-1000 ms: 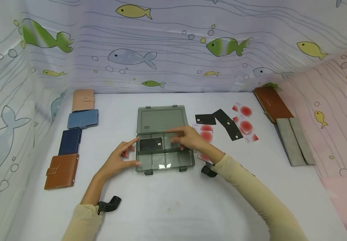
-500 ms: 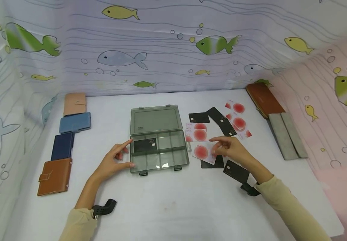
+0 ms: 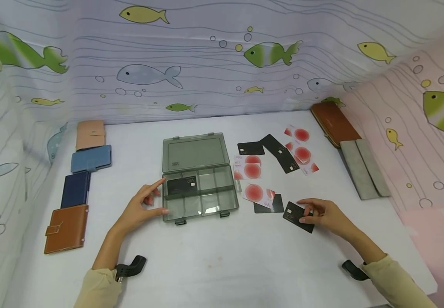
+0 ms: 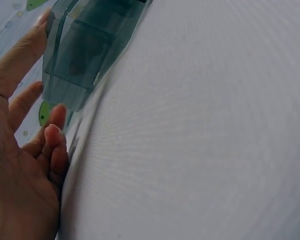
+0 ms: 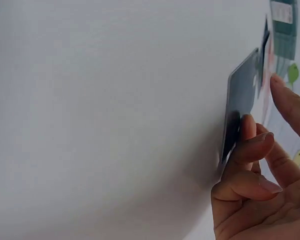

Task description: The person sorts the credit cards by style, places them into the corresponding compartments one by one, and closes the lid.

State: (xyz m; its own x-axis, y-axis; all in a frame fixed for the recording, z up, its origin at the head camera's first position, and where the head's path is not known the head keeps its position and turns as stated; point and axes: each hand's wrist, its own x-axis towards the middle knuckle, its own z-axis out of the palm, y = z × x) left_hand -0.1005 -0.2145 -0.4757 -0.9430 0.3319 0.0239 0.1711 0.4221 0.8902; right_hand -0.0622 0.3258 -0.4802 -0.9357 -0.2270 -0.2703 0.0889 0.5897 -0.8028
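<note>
The translucent grey-green compartment box (image 3: pixel 195 154) lies open on the table, a black VIP card (image 3: pixel 182 185) in its back left compartments. My left hand (image 3: pixel 139 207) touches the box's left side with index finger and thumb spread, as the left wrist view also shows at the box edge (image 4: pixel 75 65). To the right, my right hand (image 3: pixel 324 217) pinches another black VIP card (image 3: pixel 295 214), thumb over its right part. That card (image 5: pixel 240 97) looks slightly tilted off the cloth in the right wrist view. Beside it, a white-and-red card (image 3: pixel 254 193) overlaps a dark card (image 3: pixel 277 204).
Behind the right hand lie more black cards (image 3: pixel 250 148) and red-and-white cards (image 3: pixel 252 171). A brown purse (image 3: pixel 335 122) and grey wallet (image 3: pixel 364 169) stand at the right. Along the left are a pink wallet (image 3: pixel 90 133), blue (image 3: pixel 91 158), navy (image 3: pixel 75 190) and brown ones (image 3: pixel 67 229).
My right hand has moved from over the box, past the white-and-red card, to the black VIP card nearer me, now pinched. The left hand stays at the box; the head view has shifted.
</note>
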